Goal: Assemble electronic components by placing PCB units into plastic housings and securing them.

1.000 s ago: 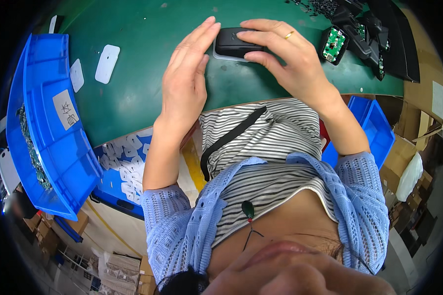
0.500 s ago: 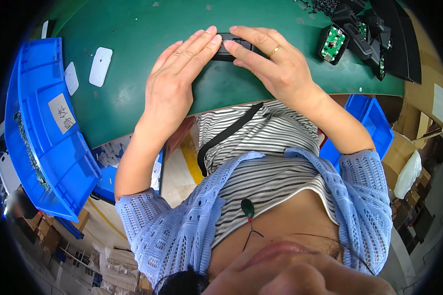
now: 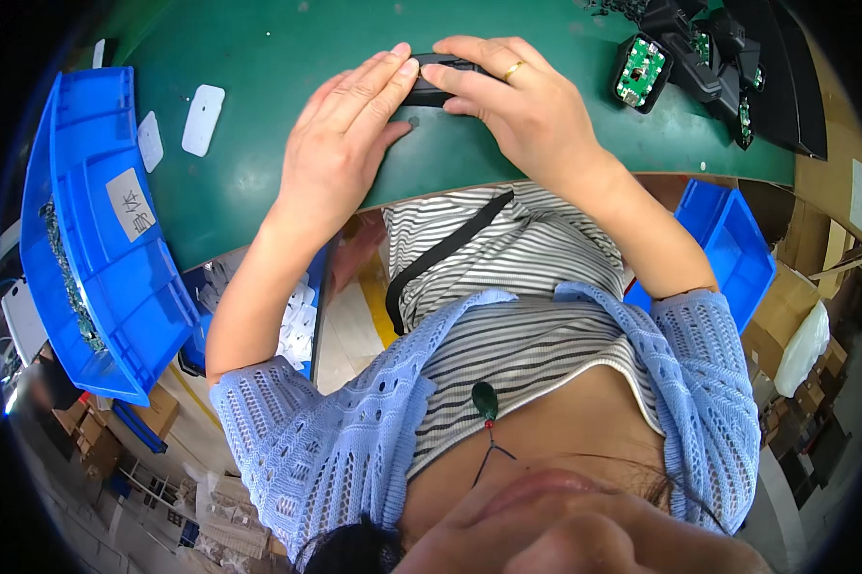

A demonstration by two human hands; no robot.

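Watching from my end, I have the black case (image 3: 431, 94) on the green table (image 3: 244, 182), at the far middle of my view, lying lengthwise between the two hands. The left hand (image 3: 338, 148) has its fingers straight and side by side, their tips against the case's left end, with the thumb spread away from them; I read that as a brace, not a grasp. The right hand (image 3: 536, 107) is bent over the case, one fingertip on its top and others along the far and near edges, so I take it as clamped on the case, though its underside is hidden from me. My judgement is that the step in hand is squaring or pressing the case together. The next move calls for the left to stay firm at that end while the right bears down evenly, lest the case skid or tip; I cannot tell whether any seam is fully seated. Two white plates, one nearer (image 3: 203, 121) and one by the blue bin (image 3: 94, 215), lie well apart on the left. At the far right, a housing with a green board (image 3: 643, 73) sits beside a heap of black parts (image 3: 704, 72).
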